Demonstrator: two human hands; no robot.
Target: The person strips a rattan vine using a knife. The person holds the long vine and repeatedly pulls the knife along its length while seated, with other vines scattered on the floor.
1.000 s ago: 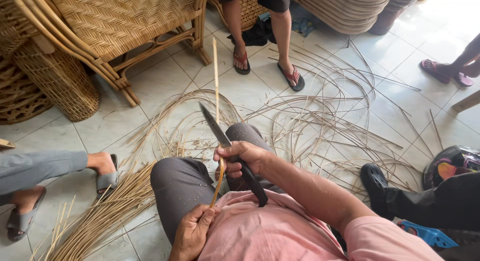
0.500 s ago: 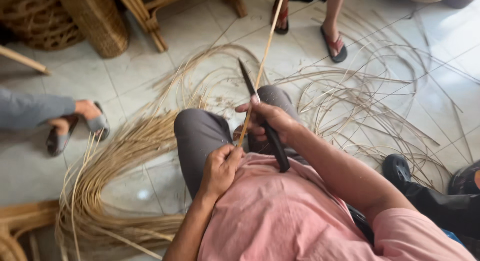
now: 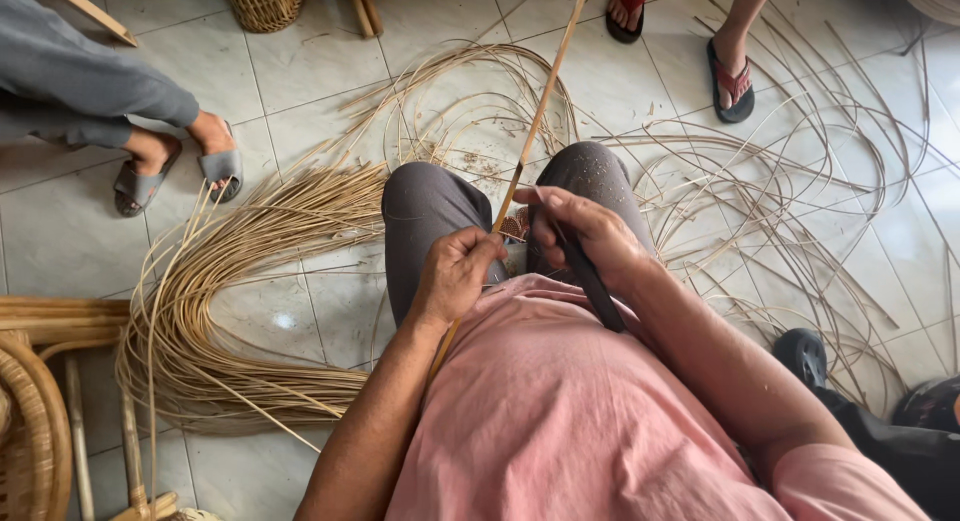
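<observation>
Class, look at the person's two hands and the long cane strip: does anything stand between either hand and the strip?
Nothing visible does. The left hand already grips the cane strip directly, and the right hand presses a dark knife against it above the knees.

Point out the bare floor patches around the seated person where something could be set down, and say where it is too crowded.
Bare tile lies between the woven basket and the rattan bundle; more sits below the grey sandals. Right of the knees the loose strips crowd the floor. Left hand and right hand fill the lap.
</observation>
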